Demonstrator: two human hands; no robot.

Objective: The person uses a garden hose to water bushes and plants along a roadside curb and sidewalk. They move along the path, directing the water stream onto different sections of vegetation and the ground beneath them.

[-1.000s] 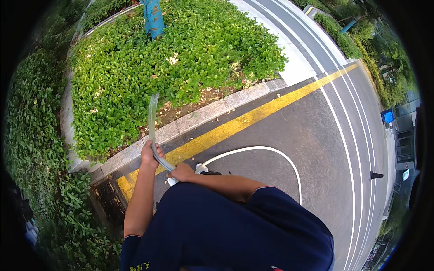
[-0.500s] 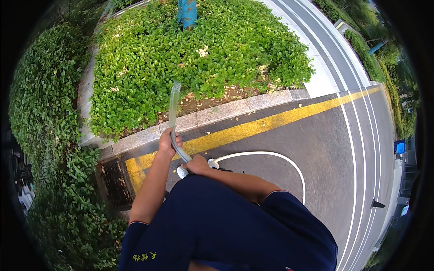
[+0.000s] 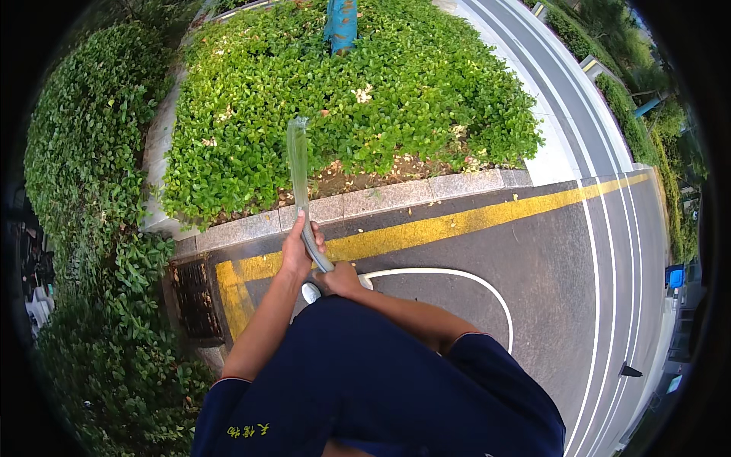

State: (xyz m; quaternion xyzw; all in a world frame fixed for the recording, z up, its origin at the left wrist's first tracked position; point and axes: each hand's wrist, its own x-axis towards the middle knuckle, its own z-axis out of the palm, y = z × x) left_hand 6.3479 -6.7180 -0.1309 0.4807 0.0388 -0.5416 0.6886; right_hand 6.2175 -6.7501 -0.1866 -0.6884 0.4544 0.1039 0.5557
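A grey hose (image 3: 311, 238) runs through both my hands and points away from me. My left hand (image 3: 297, 247) is wrapped round it close to its mouth, the thumb lying along the top. Lower down, near my body, my right hand (image 3: 341, 279) grips the same hose. A stream of water (image 3: 298, 164) leaves the mouth and reaches over the stone kerb toward the leafy green shrubs (image 3: 343, 99). Behind my right hand, a pale length of hose (image 3: 480, 283) curves over the asphalt; its join to the held part is hidden.
A stone kerb (image 3: 320, 211) borders the shrub bed, with a yellow painted line (image 3: 426, 232) alongside. At left lie a dark drain grate (image 3: 194, 297) and a tall hedge (image 3: 84, 145). A blue-wrapped tree trunk (image 3: 343, 27) rises from the bed. My white shoe (image 3: 311, 292) partly shows.
My hands and the hose have shifted slightly right in the picture, with the view itself moving too. The water stream now tilts a little to the left. Both hands keep their hold.
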